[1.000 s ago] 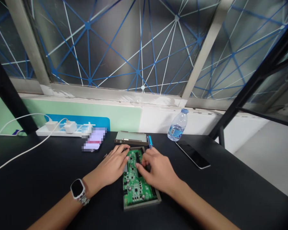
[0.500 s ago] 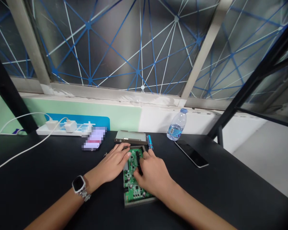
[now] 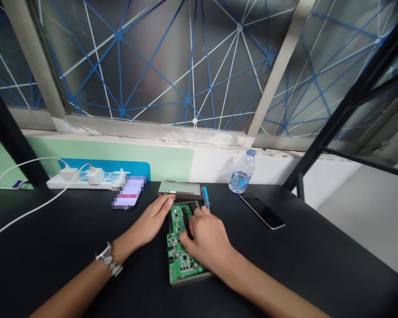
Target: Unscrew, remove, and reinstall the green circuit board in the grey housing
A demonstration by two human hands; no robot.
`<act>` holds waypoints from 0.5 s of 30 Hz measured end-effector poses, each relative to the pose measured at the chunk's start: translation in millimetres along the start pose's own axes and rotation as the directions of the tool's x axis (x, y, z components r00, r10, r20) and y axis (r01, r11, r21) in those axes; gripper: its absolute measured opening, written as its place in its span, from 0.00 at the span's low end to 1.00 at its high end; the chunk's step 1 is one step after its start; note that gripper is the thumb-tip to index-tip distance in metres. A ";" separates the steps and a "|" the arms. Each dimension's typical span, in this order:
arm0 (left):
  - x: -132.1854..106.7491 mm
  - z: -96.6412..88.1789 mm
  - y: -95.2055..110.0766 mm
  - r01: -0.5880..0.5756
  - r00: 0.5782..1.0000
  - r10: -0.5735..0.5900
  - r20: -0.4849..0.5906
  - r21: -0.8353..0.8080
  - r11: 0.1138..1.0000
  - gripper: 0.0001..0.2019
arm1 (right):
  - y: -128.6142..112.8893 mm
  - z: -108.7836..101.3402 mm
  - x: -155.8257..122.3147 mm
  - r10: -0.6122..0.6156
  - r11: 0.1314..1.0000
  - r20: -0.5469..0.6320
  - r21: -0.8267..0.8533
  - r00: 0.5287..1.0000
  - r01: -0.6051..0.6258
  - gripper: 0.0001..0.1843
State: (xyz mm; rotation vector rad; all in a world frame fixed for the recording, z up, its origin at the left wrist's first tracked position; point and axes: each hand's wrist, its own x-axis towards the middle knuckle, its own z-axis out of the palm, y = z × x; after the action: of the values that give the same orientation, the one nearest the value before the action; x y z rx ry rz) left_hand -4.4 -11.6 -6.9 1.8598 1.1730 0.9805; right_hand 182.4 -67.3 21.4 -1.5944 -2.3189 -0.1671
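In the head view a green circuit board (image 3: pixel 177 256) lies at a slight skew in a shallow grey metal tray (image 3: pixel 194 279), its left edge sticking out past the tray's side. My right hand (image 3: pixel 207 238) is closed over the board's right half, thumb and fingers around a black part (image 3: pixel 186 222) on it; the fingertips are partly hidden. At the tray's upper left corner rests my left hand (image 3: pixel 152 221), fingers stretched out and holding nothing. Just behind the tray lies a flat metal-framed panel (image 3: pixel 181 189), with a blue-handled screwdriver (image 3: pixel 205 197) beside it.
A water bottle (image 3: pixel 242 173) and a dark phone (image 3: pixel 263 212) are at the back right of the black table (image 3: pixel 285 274). On the back left are a lit phone (image 3: pixel 129 194) and a white power strip (image 3: pixel 58 181) with chargers and white cables.
The board has shifted left relative to the tray, its left edge now over the rim. My left hand has slid off the board towards the left and turned at the wrist. My right hand moved slightly left.
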 end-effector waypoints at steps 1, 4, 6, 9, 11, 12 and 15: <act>0.1 0.1 -1.6 0.008 1.000 -0.008 0.002 -0.009 1.000 0.24 | -0.9 0.0 0.1 -0.004 1.000 0.000 0.000 1.000 0.004 0.10; 0.2 0.1 -6.7 0.028 1.000 -0.027 0.014 -0.027 0.999 0.24 | -3.4 0.5 0.5 -0.013 1.000 0.003 -0.001 1.000 0.013 0.10; 0.2 0.0 -10.5 0.047 0.999 -0.047 0.014 -0.027 0.999 0.25 | -4.9 1.1 0.9 -0.017 1.000 0.004 -0.002 1.000 0.017 0.10; 0.7 0.0 -16.1 0.051 0.999 -0.051 0.006 -0.007 0.999 0.26 | -7.1 0.9 1.9 -0.030 1.000 0.011 -0.003 0.999 0.030 0.09; 0.9 0.2 -19.3 0.041 0.999 -0.041 0.000 0.010 0.999 0.26 | -8.2 -0.1 2.4 -0.037 0.999 0.023 0.000 0.999 0.037 0.10; 0.8 0.3 -20.5 0.036 0.999 -0.036 0.000 0.017 0.999 0.26 | -8.7 -0.6 2.7 -0.038 0.999 0.027 0.002 0.999 0.038 0.10; -0.2 0.3 -21.2 -0.005 1.000 0.005 -0.003 0.062 0.998 0.25 | -9.8 -1.9 3.6 -0.031 0.999 0.030 0.012 0.999 0.030 0.10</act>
State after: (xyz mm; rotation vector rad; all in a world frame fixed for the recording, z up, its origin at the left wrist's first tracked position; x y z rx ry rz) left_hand -12.3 -4.8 -25.3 1.9116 1.2138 0.9601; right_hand 172.5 -68.2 25.2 -1.5671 -2.3636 -0.1383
